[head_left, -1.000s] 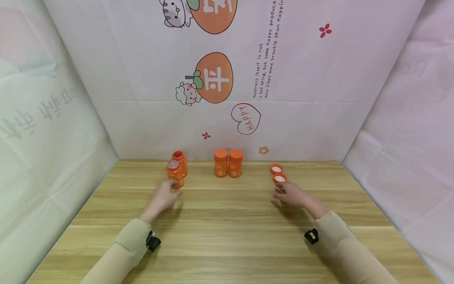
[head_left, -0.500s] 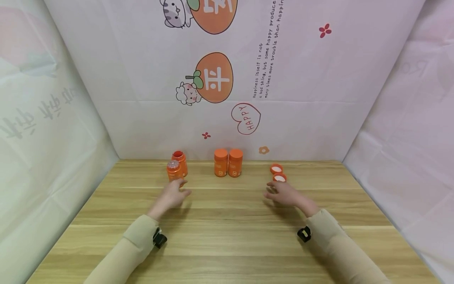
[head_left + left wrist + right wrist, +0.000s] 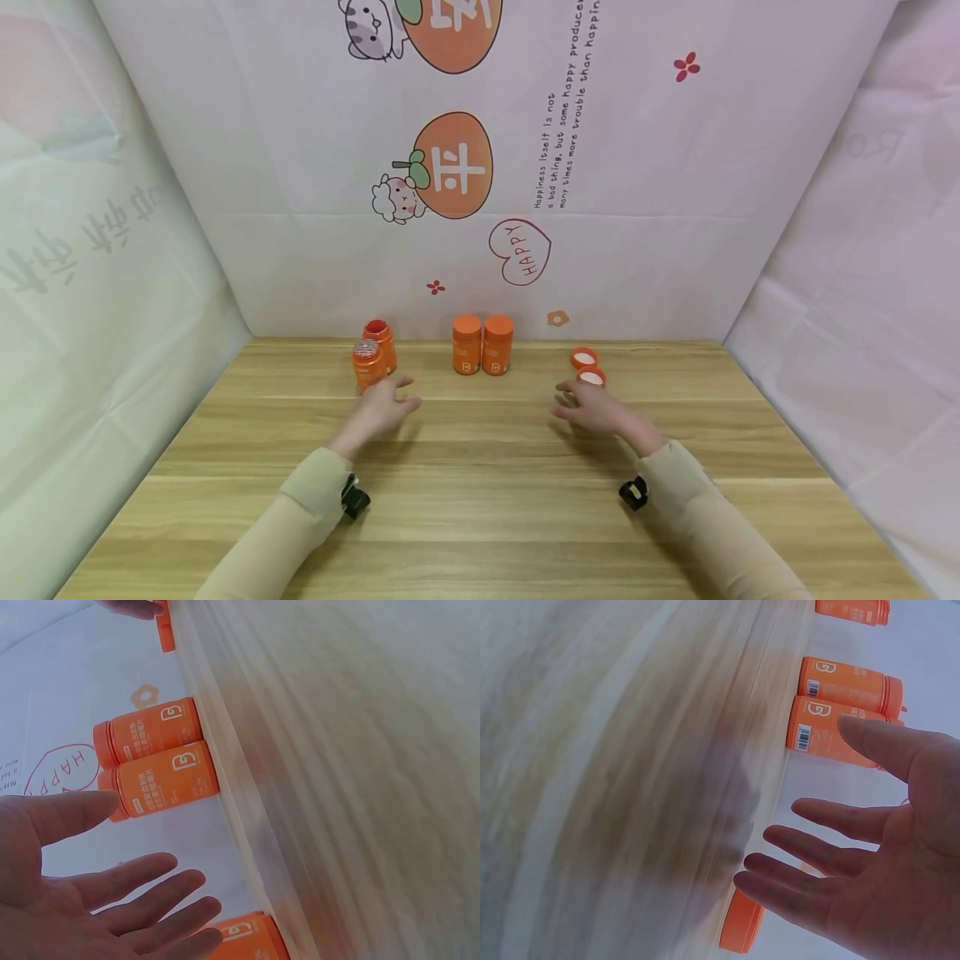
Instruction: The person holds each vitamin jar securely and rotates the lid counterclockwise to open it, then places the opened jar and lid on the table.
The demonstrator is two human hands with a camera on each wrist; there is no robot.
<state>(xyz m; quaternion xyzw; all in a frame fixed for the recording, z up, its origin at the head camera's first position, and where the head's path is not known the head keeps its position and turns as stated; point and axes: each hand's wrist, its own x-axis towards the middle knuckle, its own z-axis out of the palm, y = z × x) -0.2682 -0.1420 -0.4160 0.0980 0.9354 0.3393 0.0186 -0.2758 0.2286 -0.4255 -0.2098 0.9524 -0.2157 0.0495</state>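
Observation:
In the head view my left hand (image 3: 381,408) hovers in front of the two uncapped orange bottles at the left and holds nothing. The nearer bottle (image 3: 367,365) has a silvery top and is partly hidden by the hand; the bottle behind (image 3: 380,343) shows an open red mouth. My right hand (image 3: 595,408), also holding nothing, is just before two orange lids (image 3: 584,357) that lie with their white insides up. Two capped orange bottles (image 3: 161,776) stand side by side between the hands. Both wrist views show spread, extended fingers.
The wood-grain table (image 3: 480,500) meets a printed white back sheet (image 3: 630,167) right behind the bottles. White sheets (image 3: 112,333) also hang at the left and right sides.
My left hand has drawn away from the nearer uncapped bottle toward the middle. The right hand has also shifted inward, away from the lids. Bottles and lids stay put.

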